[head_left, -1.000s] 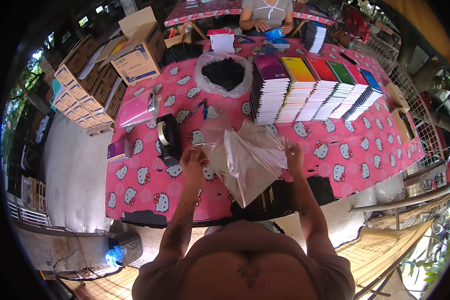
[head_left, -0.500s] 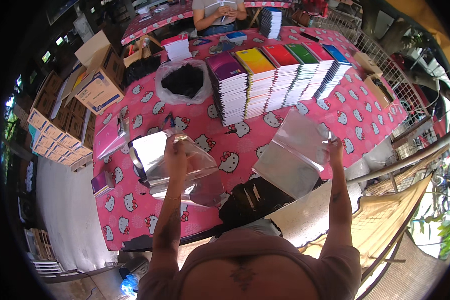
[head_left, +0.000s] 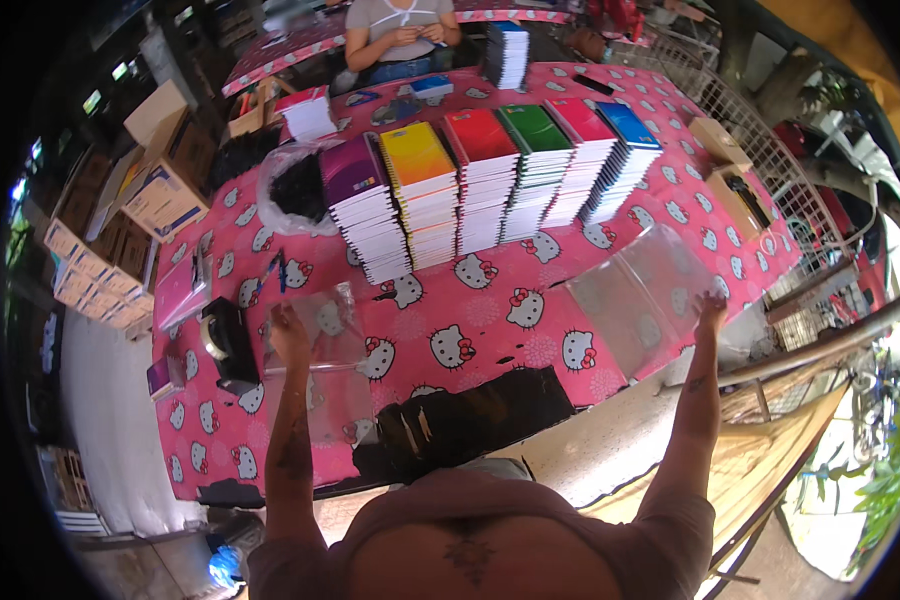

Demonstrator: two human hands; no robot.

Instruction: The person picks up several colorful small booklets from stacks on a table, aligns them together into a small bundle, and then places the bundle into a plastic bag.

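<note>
My left hand is closed at the left edge of a clear plastic book cover, which lies spread on the pink patterned tablecloth. Far to the right, my right hand rests its parted fingers on the outer edge of a second clear plastic cover, unfolded flat with a crease down its middle. Just left of my left hand stands a black tape dispenser. Between the hands, nearer to me, a worn black patch covers the table's front edge.
Tall stacks of spiral notebooks stand in a row beyond my hands, in several colours. A plastic bag of black material sits left of them. Cardboard boxes are piled at the left. Across the table is another person.
The left cover was lifted and bunched in my left hand; now it lies flatter on the cloth. Both hands have moved apart, and the tape dispenser has come into plain sight.
</note>
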